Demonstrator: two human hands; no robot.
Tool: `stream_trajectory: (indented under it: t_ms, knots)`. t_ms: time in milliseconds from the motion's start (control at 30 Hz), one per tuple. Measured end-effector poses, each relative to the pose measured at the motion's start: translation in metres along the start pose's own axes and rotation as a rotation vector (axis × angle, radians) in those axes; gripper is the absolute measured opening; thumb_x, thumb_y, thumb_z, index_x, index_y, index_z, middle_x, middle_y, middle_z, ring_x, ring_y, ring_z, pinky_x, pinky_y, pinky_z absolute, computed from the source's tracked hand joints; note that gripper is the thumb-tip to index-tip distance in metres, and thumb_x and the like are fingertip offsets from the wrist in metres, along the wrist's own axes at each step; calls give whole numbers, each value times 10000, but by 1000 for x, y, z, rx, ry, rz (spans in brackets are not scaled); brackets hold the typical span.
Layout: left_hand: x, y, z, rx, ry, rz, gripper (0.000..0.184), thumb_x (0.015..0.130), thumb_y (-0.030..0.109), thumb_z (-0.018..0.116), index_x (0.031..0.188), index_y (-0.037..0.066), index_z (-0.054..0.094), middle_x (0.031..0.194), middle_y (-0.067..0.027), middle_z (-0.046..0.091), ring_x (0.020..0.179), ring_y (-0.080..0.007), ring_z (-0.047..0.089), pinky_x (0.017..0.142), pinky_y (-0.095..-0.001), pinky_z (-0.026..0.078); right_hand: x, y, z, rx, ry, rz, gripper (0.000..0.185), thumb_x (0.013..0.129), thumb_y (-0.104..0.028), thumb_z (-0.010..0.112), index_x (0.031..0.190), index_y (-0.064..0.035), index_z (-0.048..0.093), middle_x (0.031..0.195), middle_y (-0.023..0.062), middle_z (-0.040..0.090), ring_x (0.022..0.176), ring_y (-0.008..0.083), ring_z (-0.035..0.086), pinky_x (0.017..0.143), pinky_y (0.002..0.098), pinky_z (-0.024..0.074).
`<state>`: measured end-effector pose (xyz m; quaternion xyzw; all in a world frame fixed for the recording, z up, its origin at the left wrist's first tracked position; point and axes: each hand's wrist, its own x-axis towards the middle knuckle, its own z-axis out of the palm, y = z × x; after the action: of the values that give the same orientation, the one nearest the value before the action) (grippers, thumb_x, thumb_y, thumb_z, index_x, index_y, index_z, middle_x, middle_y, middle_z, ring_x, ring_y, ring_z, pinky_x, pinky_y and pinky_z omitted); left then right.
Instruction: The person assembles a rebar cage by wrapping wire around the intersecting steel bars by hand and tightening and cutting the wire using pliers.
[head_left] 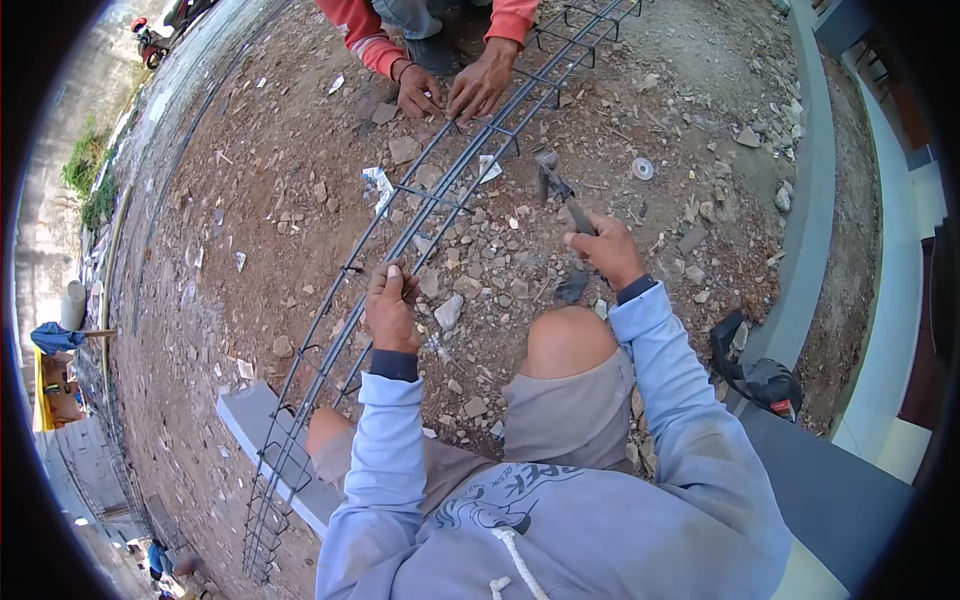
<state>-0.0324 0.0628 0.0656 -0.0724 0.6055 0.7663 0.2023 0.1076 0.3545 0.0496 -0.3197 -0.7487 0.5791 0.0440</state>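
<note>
A long cage of steel rebar point(423, 192) with square stirrups runs diagonally from the top right to the lower left. At its middle, my left hand point(392, 310) is closed, with bent fingers against the bars. Any small wire between the fingertips is hidden. My right hand point(605, 248) is wrapped round the dark grip of a hand tool point(556, 183), held out over the rubble right of the cage. The tool's metal head points up and away; whether it is a hammer or pincers is unclear.
Across the cage, a co-worker's two hands point(478, 85) work at one of its bars. A grey block point(250, 410) lies under the near end. Broken stones and scraps cover the dirt. A black bag point(770, 383) sits by the grey kerb point(815, 230) at right.
</note>
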Motion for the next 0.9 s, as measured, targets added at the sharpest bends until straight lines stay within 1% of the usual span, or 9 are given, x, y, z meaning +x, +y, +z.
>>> stream_trajectory:
  t_ms: [133, 233, 300, 367, 467, 533, 600, 767, 900]
  knots:
    - [7, -19, 25, 55, -14, -60, 124, 931, 196, 515, 984, 106, 581, 818, 6, 619, 737, -116, 596, 635, -240, 438, 18, 32, -10, -89, 151, 238, 286, 744, -231, 634, 900, 9, 637, 936, 175, 622, 789, 302, 599, 747, 370, 459]
    - [13, -29, 53, 77, -22, -74, 140, 933, 208, 514, 1012, 105, 566, 873, -8, 642, 784, -124, 618, 648, -243, 440, 31, 35, 18, -756, 776, -423, 338, 780, -260, 605, 978, 14, 610, 946, 216, 620, 841, 348, 599, 795, 402, 459]
    - [19, -35, 69, 66, -51, -82, 151, 934, 212, 513, 1029, 104, 558, 893, -14, 650, 795, -126, 624, 658, -244, 443, 33, 17, 37, -443, 357, -541, 378, 817, -271, 571, 1062, 16, 577, 928, 243, 619, 888, 374, 590, 846, 430, 449]
    - [28, -41, 85, 18, -38, -73, 158, 936, 212, 508, 1042, 103, 554, 904, -19, 654, 792, -127, 625, 670, -245, 444, 36, -3, 56, -136, -251, -455, 318, 860, -223, 531, 1076, 7, 575, 858, 203, 635, 805, 313, 620, 771, 402, 494]
    - [43, -45, 93, 25, -33, -28, 168, 937, 216, 505, 1051, 100, 550, 903, -16, 657, 803, -127, 626, 682, -244, 444, 34, -4, 76, 341, -652, -87, 252, 888, -170, 491, 1037, 2, 598, 749, 111, 618, 675, 193, 618, 615, 330, 504]
    - [46, -49, 91, 64, 11, -13, 170, 925, 198, 521, 1024, 72, 577, 888, -28, 653, 791, -123, 616, 688, -244, 437, 32, -1, 70, 409, -620, -2, 230, 891, -145, 478, 1015, 1, 605, 689, 61, 580, 604, 134, 578, 532, 282, 474]
    - [53, -62, 80, 368, 3, 183, 164, 917, 152, 518, 988, 24, 592, 884, -55, 647, 777, -146, 610, 687, -279, 462, 33, 6, 66, 393, -569, 59, 216, 886, -128, 476, 979, 2, 621, 638, 16, 536, 542, 103, 525, 459, 250, 435]
    - [57, -57, 82, 898, 264, 310, 247, 849, 228, 607, 953, 5, 621, 862, -119, 636, 780, -213, 604, 716, -324, 459, 32, 49, 72, 283, -292, 99, 204, 846, -135, 503, 927, -24, 654, 632, 43, 570, 581, 130, 553, 539, 281, 459]
    - [70, -54, 94, 1426, 348, 533, 364, 845, 396, 576, 946, 50, 630, 872, -143, 630, 790, -316, 596, 761, -428, 437, 42, 89, 85, 217, -207, 70, 228, 804, -144, 511, 919, -23, 665, 659, 83, 622, 618, 161, 594, 615, 310, 469]
